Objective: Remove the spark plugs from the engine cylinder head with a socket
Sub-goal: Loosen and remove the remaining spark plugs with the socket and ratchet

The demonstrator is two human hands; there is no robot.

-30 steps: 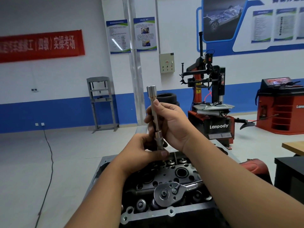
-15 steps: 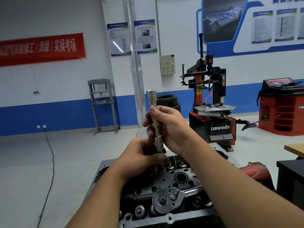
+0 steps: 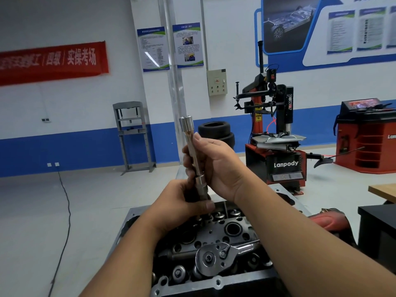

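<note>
- The socket (image 3: 202, 188), a short steel sleeve, sits at the lower end of a long extension bar (image 3: 189, 139); the two are held upright in the air above the far end of the cylinder head (image 3: 216, 239), not down in any plug hole.
- The left hand (image 3: 182, 202) is clamped round the socket, thumb across its lower end. Whether a spark plug is caught inside cannot be told; the fingers hide the mouth.
- The right hand (image 3: 216, 166) is wrapped round the bar just above the joint, its wider top end standing clear above the fingers.
- The step looks like parting or joining socket and bar, or freeing a plug from it. To do it well, pull straight along the bar's line rather than bending at the joint, and keep the work over the head so nothing falls to the floor.
- Avoid holding it directly over the open round bore (image 3: 233, 229) in the head, where a dropped part could land.
- The ratchet (image 3: 216, 259) lies flat on the near part of the head, handle pointing right, within easy reach of the right hand once the bar is ready.
- A red tool (image 3: 327, 220) lies beyond the head's right edge.
</note>
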